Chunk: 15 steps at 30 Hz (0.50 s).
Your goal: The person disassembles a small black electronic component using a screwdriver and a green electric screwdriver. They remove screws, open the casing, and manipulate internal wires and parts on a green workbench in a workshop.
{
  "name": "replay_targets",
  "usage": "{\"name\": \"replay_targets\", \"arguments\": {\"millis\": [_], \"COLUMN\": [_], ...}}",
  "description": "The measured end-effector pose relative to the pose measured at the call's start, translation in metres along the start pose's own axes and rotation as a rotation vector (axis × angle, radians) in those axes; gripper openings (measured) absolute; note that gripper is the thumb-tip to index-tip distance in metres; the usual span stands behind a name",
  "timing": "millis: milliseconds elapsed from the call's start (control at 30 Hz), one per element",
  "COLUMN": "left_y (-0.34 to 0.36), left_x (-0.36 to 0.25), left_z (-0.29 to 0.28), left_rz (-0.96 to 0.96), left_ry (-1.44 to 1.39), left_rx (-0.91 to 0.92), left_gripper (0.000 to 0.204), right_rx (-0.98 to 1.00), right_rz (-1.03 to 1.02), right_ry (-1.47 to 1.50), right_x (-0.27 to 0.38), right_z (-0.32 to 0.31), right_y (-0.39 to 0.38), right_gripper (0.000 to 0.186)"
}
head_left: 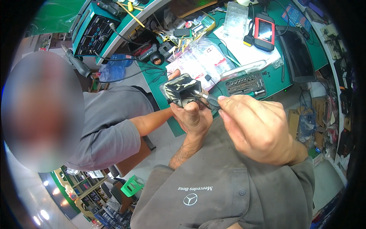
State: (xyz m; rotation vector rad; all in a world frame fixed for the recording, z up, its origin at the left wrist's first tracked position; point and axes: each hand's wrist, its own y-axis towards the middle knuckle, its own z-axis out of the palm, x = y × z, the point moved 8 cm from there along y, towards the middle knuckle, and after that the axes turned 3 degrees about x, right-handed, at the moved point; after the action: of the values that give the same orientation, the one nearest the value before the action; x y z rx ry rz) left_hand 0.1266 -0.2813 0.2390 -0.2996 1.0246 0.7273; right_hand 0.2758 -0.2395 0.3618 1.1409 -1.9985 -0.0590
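Observation:
My left hand [195, 119] holds up a small black housing [180, 87] with pale, cream-coloured residue on its surfaces and a dark lead hanging near it. My right hand [254, 129] pinches a dark grey tool [212, 100], whose metal tip reaches into the housing's open side; the exact tip is hard to make out. Behind them lie a clear parts box [217, 63] with white and red contents and an open socket-and-bit case [244, 86] on the green bench [167, 126].
A co-worker in grey [103, 129] is close at my left, an arm reaching toward the bench. Toward the back are a teal instrument [95, 32], cluttered cables [177, 42], a red-and-black handheld device [264, 32] and a black tablet [295, 53]. A green stool [131, 185] stands low behind.

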Motion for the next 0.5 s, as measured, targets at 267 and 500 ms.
{"name": "replay_targets", "arguments": {"millis": [267, 500], "left_y": [-0.002, -0.002], "left_x": [0.0, -0.009], "left_z": [-0.008, -0.002], "left_rz": [0.009, 0.166], "left_ry": [0.045, 0.26], "left_rx": [-0.018, -0.075], "left_gripper": [0.109, 0.103], "right_rx": [-0.031, -0.261], "right_rz": [-0.014, -0.103], "right_ry": [0.074, 0.369], "right_x": [0.007, -0.004], "right_z": [-0.004, -0.006], "right_y": [0.002, -0.011], "right_gripper": [0.035, 0.046]}}
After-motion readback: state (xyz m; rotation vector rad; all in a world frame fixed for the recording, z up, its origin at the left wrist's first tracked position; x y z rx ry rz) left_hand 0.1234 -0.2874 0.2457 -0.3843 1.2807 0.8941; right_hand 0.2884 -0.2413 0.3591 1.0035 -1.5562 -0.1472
